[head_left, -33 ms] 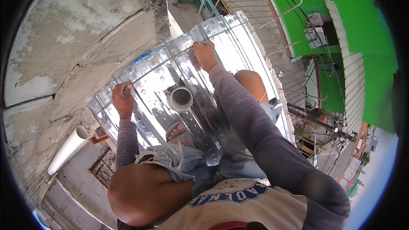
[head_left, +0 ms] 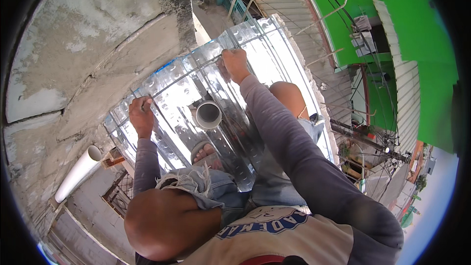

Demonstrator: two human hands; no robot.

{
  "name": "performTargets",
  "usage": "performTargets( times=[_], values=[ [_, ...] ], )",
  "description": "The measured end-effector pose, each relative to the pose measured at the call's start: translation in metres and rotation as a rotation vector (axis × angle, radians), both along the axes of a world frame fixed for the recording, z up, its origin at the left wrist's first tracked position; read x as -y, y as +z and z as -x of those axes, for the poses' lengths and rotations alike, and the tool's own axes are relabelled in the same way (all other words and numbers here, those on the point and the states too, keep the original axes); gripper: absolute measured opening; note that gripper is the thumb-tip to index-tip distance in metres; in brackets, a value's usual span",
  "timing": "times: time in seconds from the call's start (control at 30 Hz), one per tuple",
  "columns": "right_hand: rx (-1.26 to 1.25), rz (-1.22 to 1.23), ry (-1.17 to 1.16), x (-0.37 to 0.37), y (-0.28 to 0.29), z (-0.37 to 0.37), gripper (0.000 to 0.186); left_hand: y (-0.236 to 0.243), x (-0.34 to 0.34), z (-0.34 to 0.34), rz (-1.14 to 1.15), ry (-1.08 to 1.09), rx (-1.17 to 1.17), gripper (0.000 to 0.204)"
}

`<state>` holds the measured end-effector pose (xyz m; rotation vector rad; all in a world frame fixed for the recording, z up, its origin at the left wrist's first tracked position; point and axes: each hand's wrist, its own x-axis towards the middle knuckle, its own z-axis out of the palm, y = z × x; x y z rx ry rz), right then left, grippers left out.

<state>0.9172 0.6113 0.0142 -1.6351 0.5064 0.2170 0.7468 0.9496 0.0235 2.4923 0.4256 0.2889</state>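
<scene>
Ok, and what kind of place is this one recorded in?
Probably a rooftop or high ledge outdoors in a built-up neighbourhood: both hands rest on a shiny corrugated metal sheet beside a rough concrete wall, with a green building and a street far below.

Support: shiny corrugated metal sheet (head_left: 265,54), laid over the top of a rough concrete wall (head_left: 73,44), high above an alley.
On sheet: short grey pipe stub (head_left: 208,114), open end up, near the middle.
Also on sheet: sandalled foot (head_left: 205,151), just below the pipe; both hands pressed flat on the ribs.
Sheet edge: beside the wall.
</scene>
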Motion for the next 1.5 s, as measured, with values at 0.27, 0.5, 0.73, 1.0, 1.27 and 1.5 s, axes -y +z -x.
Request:
performTargets(
  times=[0.27,0.5,0.73,1.0,1.27,1.5],
  values=[
    [-0.052,0.124,0.198,0.023,0.025,-0.012,0.041,0.012,-0.004,-0.013,-0.047,-0.068,-0.092,0.01],
    [-0.053,-0.006,0.152,0.064,0.059,0.005,0.045,0.014,0.01,-0.015,-0.387,-0.108,-0.131,0.01],
    [-0.031,0.028,0.183,0.085,0.055,0.002,0.056,0.023,-0.005,-0.019,-0.369,-0.237,-0.238,0.009],
    [0.021,-0.047,0.077,0.093,0.079,-0.003,0.039,0.033,0.0,-0.029,-0.601,-0.347,-0.264,0.012],
    [0.18,-0.261,0.253,0.113,0.109,-0.002,0.027,0.14,0.144,-0.163,0.223,-0.642,-0.607,0.035],
    [0.129,-0.313,0.254,0.116,0.128,0.001,0.024,0.14,0.268,-0.254,0.489,-0.688,-0.456,0.033]
  ],
)
